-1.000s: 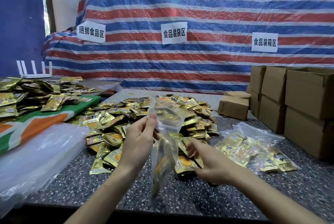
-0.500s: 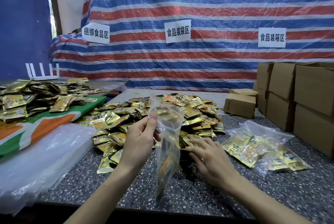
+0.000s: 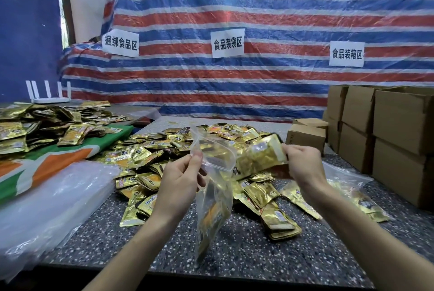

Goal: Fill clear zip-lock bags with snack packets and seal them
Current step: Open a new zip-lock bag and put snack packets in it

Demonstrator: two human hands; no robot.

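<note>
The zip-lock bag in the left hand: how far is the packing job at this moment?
Done: one filled bag lies at the right; its seal is unclear. In hand: the left hand pinches the open bag, barely filled, and the right hand holds a bunch of gold packets at its mouth. Left: sealing it, and the large loose pile.

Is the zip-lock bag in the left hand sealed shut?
No, the left hand pinches the rim of the zip-lock bag, whose mouth gapes open, while the right hand holds gold packets beside it.
</note>
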